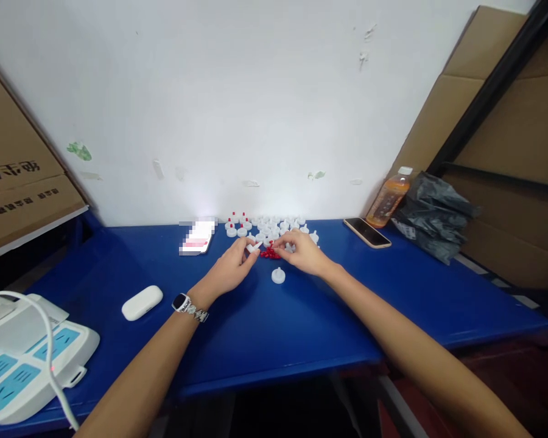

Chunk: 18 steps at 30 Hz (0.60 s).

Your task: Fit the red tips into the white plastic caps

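— Since it is so small, how would that white plastic cap (254, 247) handle?

— Light and stiff, I judge, and a bit slick. The left hand (231, 267) pinches it between thumb and fingertips, just above the blue table (301, 322); the rim looks like the sure place to grip.

— And the right hand (304, 252)?

— Its fingers curl down onto the little pile of red pieces (269, 253), just beside the cap; whether they grip one I cannot tell.

— Any containers?

— An orange drink bottle (388, 199) with its cap on, holding amber liquid, leans by the wall near a phone (368, 232). More white caps (274, 226) lie loose behind the hands, a few with red tops, and one cap (278, 275) sits alone nearer.
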Motion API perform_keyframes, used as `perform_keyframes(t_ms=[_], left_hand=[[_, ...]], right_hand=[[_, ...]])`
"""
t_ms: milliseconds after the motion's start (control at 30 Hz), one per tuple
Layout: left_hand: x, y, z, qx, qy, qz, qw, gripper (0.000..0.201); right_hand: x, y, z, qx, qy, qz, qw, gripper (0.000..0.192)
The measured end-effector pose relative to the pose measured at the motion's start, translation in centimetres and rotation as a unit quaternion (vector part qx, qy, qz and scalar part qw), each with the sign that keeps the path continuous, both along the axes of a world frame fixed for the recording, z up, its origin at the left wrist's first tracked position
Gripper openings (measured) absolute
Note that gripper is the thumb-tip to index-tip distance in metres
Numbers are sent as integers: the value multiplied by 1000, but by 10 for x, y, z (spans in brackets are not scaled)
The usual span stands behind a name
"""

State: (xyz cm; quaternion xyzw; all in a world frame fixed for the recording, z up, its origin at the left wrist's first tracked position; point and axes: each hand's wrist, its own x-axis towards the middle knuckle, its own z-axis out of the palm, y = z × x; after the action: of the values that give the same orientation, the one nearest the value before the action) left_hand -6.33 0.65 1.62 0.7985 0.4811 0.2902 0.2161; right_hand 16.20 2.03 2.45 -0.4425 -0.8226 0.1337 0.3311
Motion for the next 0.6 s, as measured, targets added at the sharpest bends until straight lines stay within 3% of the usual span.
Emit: perform_keyframes(t_ms=[200, 600], left_hand=[[-1, 1, -2, -1, 6, -8, 1000, 38], [2, 1, -5, -1, 2, -27, 1000, 37]], right_hand=[[-1, 4, -7, 33, -120, 8, 992, 7], [-11, 4, -7, 42, -158, -7, 987, 6]])
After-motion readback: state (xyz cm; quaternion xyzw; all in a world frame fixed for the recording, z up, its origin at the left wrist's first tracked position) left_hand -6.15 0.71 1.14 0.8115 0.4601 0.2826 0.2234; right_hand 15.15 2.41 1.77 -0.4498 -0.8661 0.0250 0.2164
